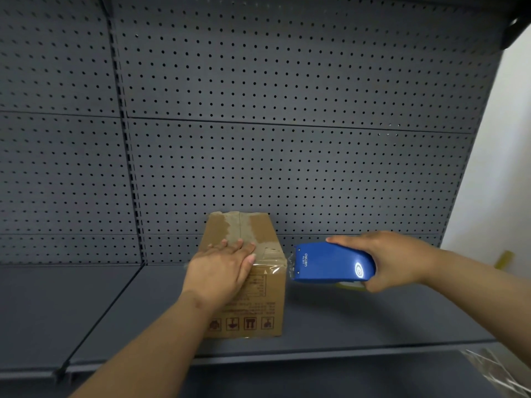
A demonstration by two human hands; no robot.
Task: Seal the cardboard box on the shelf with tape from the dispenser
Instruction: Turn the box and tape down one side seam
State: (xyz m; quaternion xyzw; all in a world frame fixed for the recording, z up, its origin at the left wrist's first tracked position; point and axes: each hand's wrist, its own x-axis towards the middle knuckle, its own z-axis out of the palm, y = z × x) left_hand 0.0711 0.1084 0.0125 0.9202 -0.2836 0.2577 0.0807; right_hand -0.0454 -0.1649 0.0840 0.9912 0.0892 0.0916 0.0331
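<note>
My left hand (221, 268) flat, fingers spread, pressing cardboard box (253, 305) top near shelf (373, 320) front edge. My right hand (393, 259) gripping blue tape dispenser (330, 264) beside box.

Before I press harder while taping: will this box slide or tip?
The box likely won't tip: it sits flat on the shelf, squat, with the left hand flat on top. It may slide, since the shelf looks smooth. Weight can't be judged.

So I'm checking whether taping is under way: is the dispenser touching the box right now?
No: the blue dispenser in the right hand sits just right of the box, apart from it.
</note>
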